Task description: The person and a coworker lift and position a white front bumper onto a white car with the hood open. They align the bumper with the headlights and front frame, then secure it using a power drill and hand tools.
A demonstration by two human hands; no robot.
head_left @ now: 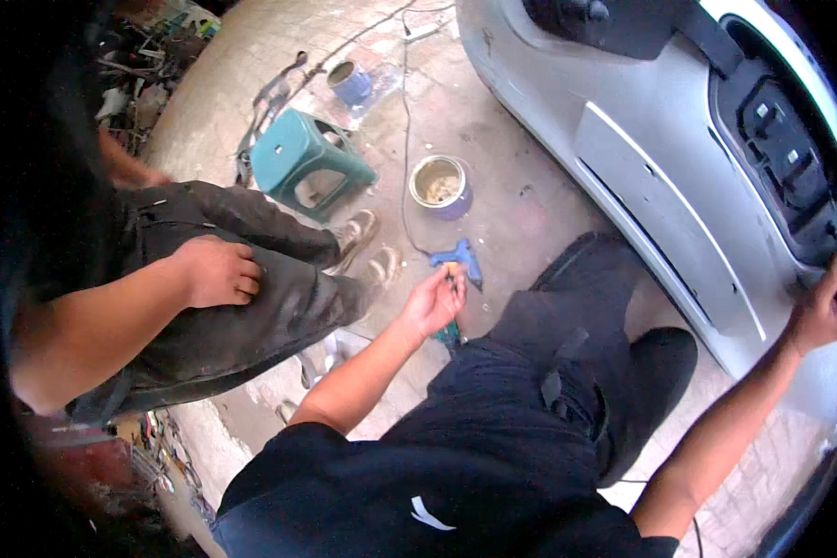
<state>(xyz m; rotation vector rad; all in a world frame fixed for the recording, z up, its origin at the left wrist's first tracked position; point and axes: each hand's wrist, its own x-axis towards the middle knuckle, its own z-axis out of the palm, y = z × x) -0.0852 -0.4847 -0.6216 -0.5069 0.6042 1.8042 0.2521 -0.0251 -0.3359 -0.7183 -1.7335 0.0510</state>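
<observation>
My left hand [434, 302] is raised in front of my lap, its fingers pinched together. A small orange-yellow bit shows at the fingertips; I cannot make out what it is. Just beyond it, a blue glue gun [463, 257] lies on the floor with a cord running off it. A silver car bumper [614, 177] slants along my right side, with a black plastic insert [777, 130] in its upper part. My right hand [820, 312] is closed around the bumper's edge at the far right; some of its fingers are hidden behind that edge.
A person in dark trousers [279, 279] sits close on my left, one hand [219, 272] on a thigh. A green plastic stool [293, 149], an open can [442, 189] and a smaller blue can [351, 86] stand ahead. Clutter [144, 74] is piled at the far left.
</observation>
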